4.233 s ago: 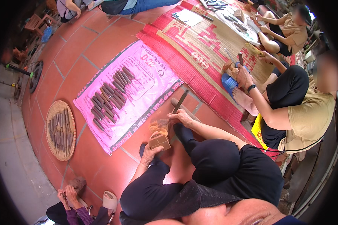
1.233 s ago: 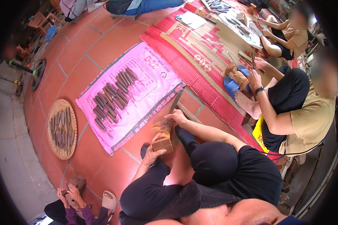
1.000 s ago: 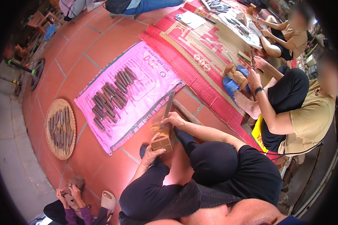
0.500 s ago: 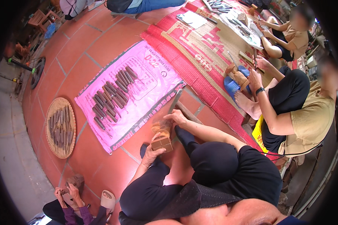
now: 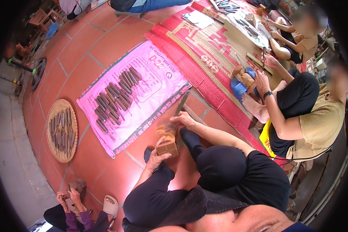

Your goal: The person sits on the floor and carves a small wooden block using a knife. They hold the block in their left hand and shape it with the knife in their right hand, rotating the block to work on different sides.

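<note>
My left hand [image 5: 155,159] is closed round the side of a small brown wooden block [image 5: 168,149] with crossing lines on its near face, held low between my feet. Just beyond the block, my right hand [image 5: 185,120] grips a long, flat, greyish blade-like tool [image 5: 181,103] that slants up and away to the right. I cannot make out its exact kind. Between the two hands a yellowish-brown wooden piece [image 5: 165,130] shows, partly blurred, and my fingers cover some of it.
Ahead, a pink sack [image 5: 143,52] bears several dark sticks [image 5: 116,101]. A round woven tray [image 5: 75,133] with more sticks lies left. At right, a co-worker [image 5: 321,116] sits by a red-and-tan mat [image 5: 181,52]. Another person's hands [image 5: 75,199] work at lower left.
My right hand and the long tool have shifted slightly to the right. My left hand and the block stay put. The co-worker's far hand at right has risen with a dark stick.
</note>
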Motion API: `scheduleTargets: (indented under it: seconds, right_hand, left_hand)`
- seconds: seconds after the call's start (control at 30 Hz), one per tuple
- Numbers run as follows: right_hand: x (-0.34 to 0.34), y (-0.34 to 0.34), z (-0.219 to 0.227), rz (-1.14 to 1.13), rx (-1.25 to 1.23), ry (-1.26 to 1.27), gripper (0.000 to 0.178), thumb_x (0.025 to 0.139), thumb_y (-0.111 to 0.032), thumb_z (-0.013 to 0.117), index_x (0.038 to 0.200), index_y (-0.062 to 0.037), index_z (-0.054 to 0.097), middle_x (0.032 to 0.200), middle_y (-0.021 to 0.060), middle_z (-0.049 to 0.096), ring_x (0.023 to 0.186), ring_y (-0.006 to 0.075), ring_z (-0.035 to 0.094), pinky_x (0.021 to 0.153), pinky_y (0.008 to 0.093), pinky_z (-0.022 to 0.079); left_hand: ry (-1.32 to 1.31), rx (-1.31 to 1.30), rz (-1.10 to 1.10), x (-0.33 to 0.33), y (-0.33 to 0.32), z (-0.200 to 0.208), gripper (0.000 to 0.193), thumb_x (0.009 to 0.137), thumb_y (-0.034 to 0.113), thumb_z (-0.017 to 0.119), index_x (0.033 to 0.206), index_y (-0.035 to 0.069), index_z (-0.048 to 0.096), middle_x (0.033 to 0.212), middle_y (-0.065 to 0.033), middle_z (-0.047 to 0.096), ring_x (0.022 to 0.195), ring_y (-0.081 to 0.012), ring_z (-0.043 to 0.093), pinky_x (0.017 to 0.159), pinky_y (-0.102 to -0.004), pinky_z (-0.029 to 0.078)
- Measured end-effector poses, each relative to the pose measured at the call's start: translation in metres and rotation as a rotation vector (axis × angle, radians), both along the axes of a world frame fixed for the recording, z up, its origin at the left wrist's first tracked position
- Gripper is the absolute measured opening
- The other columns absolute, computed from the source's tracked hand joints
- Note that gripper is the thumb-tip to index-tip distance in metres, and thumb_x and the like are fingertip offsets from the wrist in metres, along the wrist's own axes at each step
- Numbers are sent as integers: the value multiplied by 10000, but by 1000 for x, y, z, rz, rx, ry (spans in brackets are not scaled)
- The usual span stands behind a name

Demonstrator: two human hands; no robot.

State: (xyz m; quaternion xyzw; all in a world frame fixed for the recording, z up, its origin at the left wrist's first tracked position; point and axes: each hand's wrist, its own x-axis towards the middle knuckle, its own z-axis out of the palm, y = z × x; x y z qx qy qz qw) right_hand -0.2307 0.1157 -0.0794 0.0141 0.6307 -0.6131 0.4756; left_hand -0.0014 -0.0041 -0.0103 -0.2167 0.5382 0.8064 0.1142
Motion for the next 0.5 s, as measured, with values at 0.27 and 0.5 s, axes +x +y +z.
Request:
scheduleTargets:
  seconds: [0.27,0.5]
  right_hand:
    - [1,2,-10,59,25,-52,205,841,-144,673,971,14,650,900,107,668,750,202,632,633,326,498]
    - [6,7,-24,216,-55,-91,269,876,-107,664,1132,-85,583,971,46,674,848,162,633,720,318,483]
  left_hand:
    - [158,199,88,9,-5,-31,812,805,79,733,1481,108,284,1347,-108,499,1230,-214,490,1023,-363,428]
    - [153,36,109,14,-3,-30,775,748,106,772,1421,93,387,1218,-91,595,1119,-172,559,942,-338,475]
